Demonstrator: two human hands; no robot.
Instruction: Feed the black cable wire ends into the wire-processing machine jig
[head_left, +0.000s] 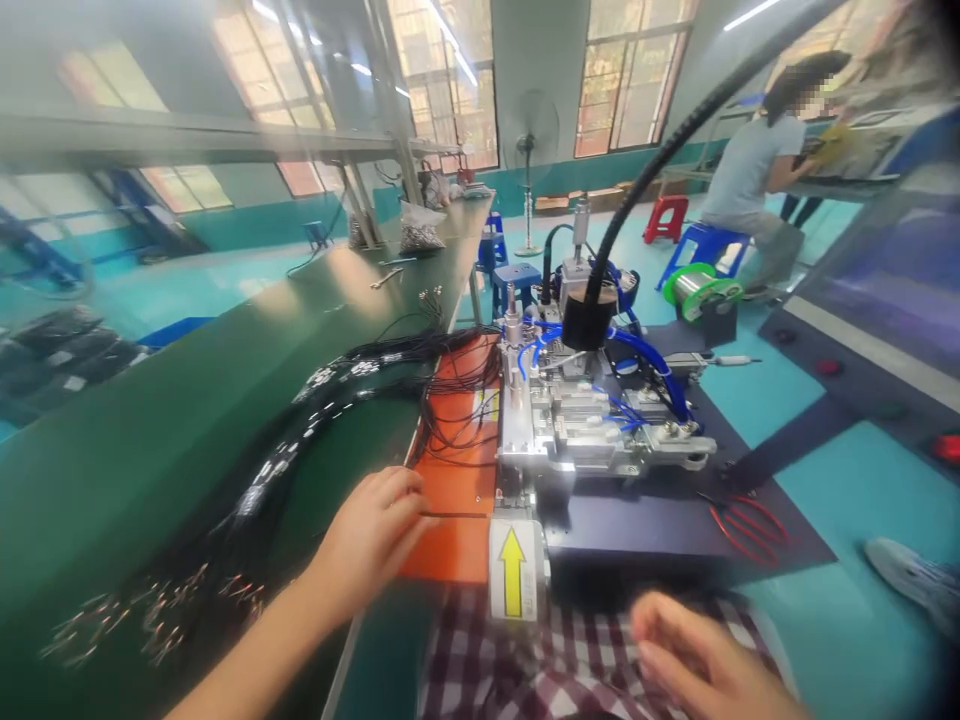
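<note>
My left hand (381, 525) reaches over the orange plate (454, 470), its thumb and fingers closed on a thin black cable (459, 515). This cable runs right into the front of a metal machine (555, 420) with blue air tubes. Over my lap hangs my right hand (686, 650), half curled and slightly blurred, with a gap between thumb and fingers and nothing visible in it. A white sign (514, 570) with a yellow arrow stands between the two hands. To the left lies a long bundle of black cables (300, 440) with bare copper ends near me.
Red-handled scissors (750, 525) lie on the machine's dark base (630, 525). Behind them stands a green wire spool (701, 290). A thick black hose (660, 160) arches over the machine. The green table (187, 400) stretches left. One person (750, 180) sits at the far right.
</note>
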